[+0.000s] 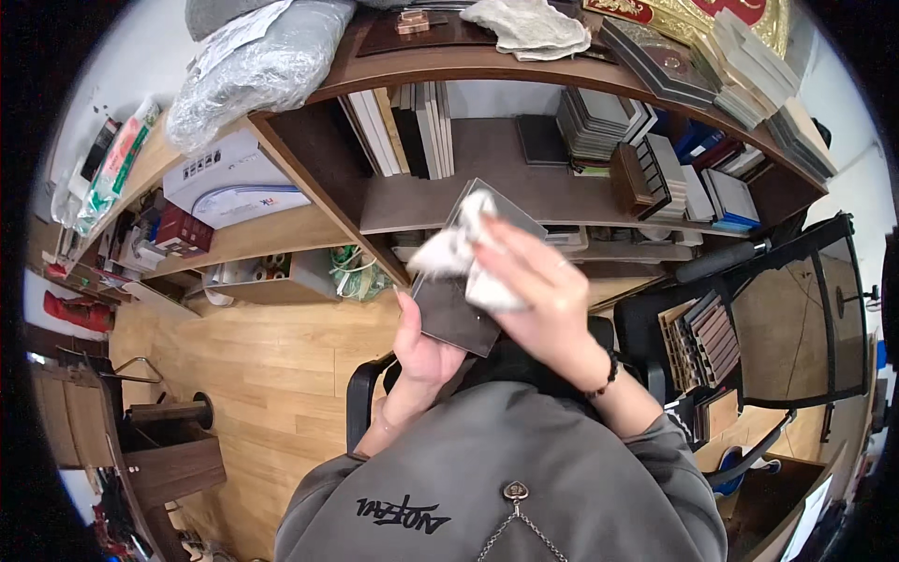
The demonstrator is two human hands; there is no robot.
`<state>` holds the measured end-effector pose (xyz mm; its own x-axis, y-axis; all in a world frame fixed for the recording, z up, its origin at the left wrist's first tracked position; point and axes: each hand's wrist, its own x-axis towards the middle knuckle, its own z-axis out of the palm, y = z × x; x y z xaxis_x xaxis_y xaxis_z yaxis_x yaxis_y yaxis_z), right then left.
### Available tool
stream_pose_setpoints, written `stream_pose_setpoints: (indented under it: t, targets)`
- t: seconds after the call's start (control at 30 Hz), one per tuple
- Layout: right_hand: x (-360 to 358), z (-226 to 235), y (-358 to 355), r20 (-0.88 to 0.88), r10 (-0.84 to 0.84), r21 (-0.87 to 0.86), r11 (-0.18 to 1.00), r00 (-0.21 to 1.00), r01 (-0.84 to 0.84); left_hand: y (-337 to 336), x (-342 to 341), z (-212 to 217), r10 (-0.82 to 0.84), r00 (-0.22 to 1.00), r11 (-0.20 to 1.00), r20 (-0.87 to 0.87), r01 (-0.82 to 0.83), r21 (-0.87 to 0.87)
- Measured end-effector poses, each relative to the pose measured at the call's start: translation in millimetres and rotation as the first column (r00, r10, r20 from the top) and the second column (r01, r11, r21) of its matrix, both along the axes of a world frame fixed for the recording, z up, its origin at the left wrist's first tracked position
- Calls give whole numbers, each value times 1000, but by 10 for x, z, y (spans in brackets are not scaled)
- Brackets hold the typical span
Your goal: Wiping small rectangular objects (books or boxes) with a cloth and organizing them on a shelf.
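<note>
A dark rectangular panel [454,317] with a glossy face is tilted in front of my body. My left hand [421,342] supports it from below, its thumb along the panel's left edge and the other fingers hidden behind it. Bunched in my right hand [540,281] is a white cloth [487,281], pressed against the panel's upper face. The cloth and the right fingers are slightly blurred. A dark bead bracelet circles my right wrist.
Ahead stands a brown shelf unit [332,178] with stacked sample boards [595,117] and binders. Another white cloth [529,28] lies on its top, near a plastic-wrapped bundle [267,70]. To the right, a black mesh chair [787,318] holds more sample pieces [707,342].
</note>
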<state>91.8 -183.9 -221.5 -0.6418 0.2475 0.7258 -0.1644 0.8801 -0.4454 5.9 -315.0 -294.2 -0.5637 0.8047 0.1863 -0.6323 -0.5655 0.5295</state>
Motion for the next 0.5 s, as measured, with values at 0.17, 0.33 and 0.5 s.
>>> stream_pose_setpoints:
  t: [0.17, 0.33, 0.5]
  targets:
    - [-46, -9, 8, -76, -140, -81, 988, 987, 134, 121, 126, 205, 83, 991, 996, -100, -85, -9]
    - [74, -79, -156, -61, 108, -31, 993, 992, -110, 38, 42, 163, 71, 983, 987, -169, -94, -129]
    - [-33, -102, 199, -104, -178, -315, 939, 979, 137, 193, 148, 325, 65, 970, 997, -236, -74, -29]
